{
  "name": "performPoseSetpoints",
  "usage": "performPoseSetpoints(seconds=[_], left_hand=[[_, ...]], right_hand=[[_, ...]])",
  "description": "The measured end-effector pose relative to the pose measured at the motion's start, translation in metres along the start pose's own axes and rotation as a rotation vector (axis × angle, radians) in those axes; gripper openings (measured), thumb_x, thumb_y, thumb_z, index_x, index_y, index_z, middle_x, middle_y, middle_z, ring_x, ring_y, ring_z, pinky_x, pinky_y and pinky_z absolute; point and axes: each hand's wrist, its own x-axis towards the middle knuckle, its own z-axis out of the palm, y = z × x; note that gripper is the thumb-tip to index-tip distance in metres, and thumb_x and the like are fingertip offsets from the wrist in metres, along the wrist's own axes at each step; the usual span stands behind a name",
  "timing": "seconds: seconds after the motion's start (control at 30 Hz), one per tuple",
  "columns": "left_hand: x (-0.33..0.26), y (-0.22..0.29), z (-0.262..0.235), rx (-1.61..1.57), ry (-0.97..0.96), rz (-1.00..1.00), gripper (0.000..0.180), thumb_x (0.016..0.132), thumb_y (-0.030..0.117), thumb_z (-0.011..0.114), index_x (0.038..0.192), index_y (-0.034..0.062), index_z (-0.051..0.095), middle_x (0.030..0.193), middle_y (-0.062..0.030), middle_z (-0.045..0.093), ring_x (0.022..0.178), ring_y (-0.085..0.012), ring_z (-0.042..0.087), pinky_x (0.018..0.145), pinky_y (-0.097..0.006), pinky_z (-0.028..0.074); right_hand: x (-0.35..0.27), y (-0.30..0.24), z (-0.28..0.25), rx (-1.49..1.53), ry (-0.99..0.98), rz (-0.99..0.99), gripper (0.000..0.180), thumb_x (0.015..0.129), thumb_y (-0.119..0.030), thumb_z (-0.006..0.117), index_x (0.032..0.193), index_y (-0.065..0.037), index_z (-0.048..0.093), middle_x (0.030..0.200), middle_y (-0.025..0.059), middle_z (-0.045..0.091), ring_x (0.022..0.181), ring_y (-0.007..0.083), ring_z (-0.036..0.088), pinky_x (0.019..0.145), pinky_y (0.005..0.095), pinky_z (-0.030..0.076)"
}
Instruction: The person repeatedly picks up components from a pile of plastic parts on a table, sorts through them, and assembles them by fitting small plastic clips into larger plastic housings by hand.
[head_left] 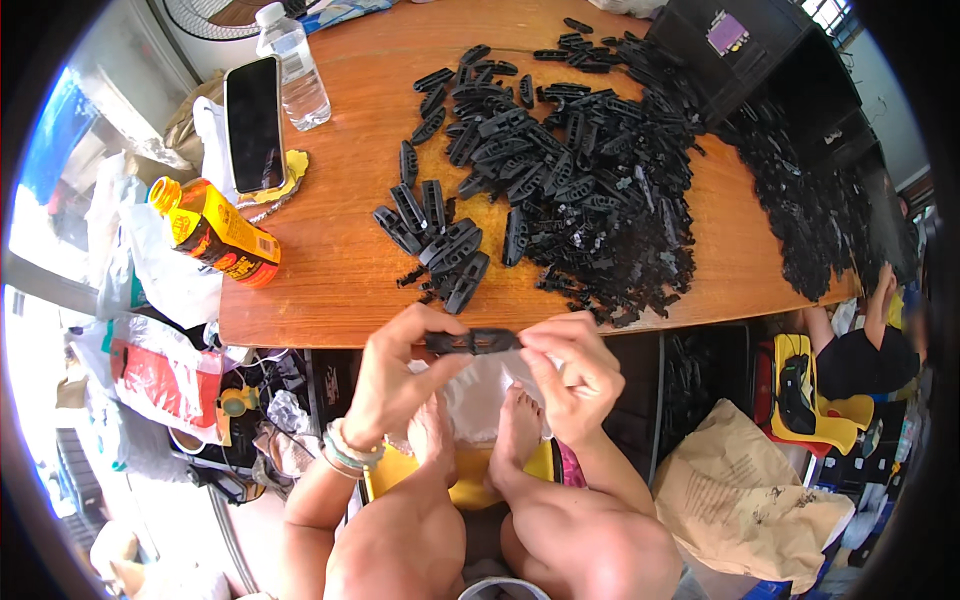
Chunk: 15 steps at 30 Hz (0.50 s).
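Head view looks down on both hands raised in front of the near edge of a brown wooden bench (330, 280). Between them sits a small black plastic clip part (472, 341), elongated, its long axis running left to right, roughly parallel to the bench edge. The left hand (395, 375) pinches the clip's left end between thumb and fingertips; the right hand (570, 375) grips the right end the same way, fingers curled over it. Both hands are equally close to the part, each closed on one end, and it hangs in the air just short of the bench, above the person's bare knees and feet.

Straight ahead of the hands, on the bench, lies a small cluster of similar black clips (440, 245), and beyond it a large loose heap of black plastic pieces (590, 170) spreads toward the right and far side. On the left part of the bench lie a yellow-and-orange bottle on its side (215, 232), a dark smartphone (253, 122) propped up, and a clear plastic water bottle (292, 68). A dark box (760, 60) stands at the far right corner.

Below the bench, a crumpled brown paper bag (745, 490) rests on the floor at right; plastic bags crowd the left.
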Motion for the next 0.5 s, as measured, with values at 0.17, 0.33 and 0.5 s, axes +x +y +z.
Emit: performPoseSetpoints(seconds=[0.17,0.33,0.5], left_hand=[[-0.007,0.009,0.014,0.082,-0.05,-0.084,0.024,0.072,0.001,0.072,0.095,0.0022,0.065,0.088,-0.0006,0.061,0.067,-0.006,0.053,0.059,-0.019,0.043],[-0.011,0.01,0.02,-0.228,-0.085,-0.268,0.025,0.081,-0.002,0.066,0.105,-0.0016,0.059,0.086,-0.0067,0.065,0.071,-0.008,0.063,0.063,-0.021,0.052],[-0.011,0.012,0.029,-0.265,-0.028,-0.271,0.025,0.083,-0.007,0.061,0.106,-0.0089,0.051,0.085,-0.0158,0.066,0.074,-0.022,0.069,0.06,-0.025,0.056]], right_hand=[[-0.002,0.005,0.001,0.004,-0.117,-0.091,0.021,0.068,0.009,0.07,0.086,0.0,0.067,0.086,0.0081,0.065,0.079,0.0236,0.057,0.068,0.0315,0.046],[-0.005,0.007,-0.001,-0.165,-0.129,-0.205,0.024,0.066,0.006,0.071,0.089,-0.002,0.066,0.086,0.0062,0.063,0.078,0.0236,0.057,0.068,0.033,0.044],[-0.008,0.01,-0.004,-0.214,-0.146,-0.241,0.026,0.066,0.005,0.07,0.09,-0.002,0.066,0.087,0.0059,0.062,0.078,0.0238,0.057,0.068,0.0338,0.042]])
